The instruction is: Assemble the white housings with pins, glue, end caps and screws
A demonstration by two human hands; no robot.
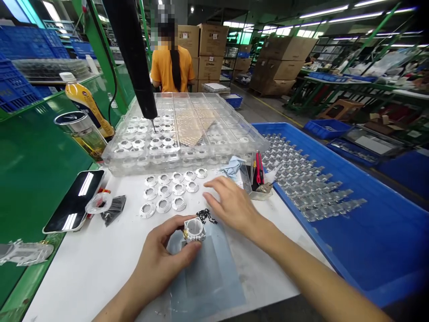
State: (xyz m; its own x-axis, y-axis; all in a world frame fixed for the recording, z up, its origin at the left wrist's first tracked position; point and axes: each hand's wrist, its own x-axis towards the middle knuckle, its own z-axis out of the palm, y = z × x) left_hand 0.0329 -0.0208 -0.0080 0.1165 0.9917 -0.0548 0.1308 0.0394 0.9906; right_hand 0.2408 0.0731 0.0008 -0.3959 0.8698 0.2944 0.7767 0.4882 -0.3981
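My left hand (164, 250) is closed round a small silver metal housing (194, 229) with a round opening facing up and a gold-coloured bit on its side. It holds the housing over a blue sheet (214, 273) on the white table. My right hand (231, 205) has its thumb and fingers apart, with nothing visible between them. Its fingertips are just right of several white flanged rings (178, 203) laid out in rows. Between my hands lies a small pile of black screws (207, 216). Above the far side hangs a black electric screwdriver (147, 100), bit pointing down.
Clear compartment trays (187, 152) of rings stand behind. On the right, a blue bin (378, 232) holds rows of metal parts (301, 179). A phone (75, 201), tape roll (98, 203) and bottles (87, 103) line the left. A person (172, 67) is beyond.
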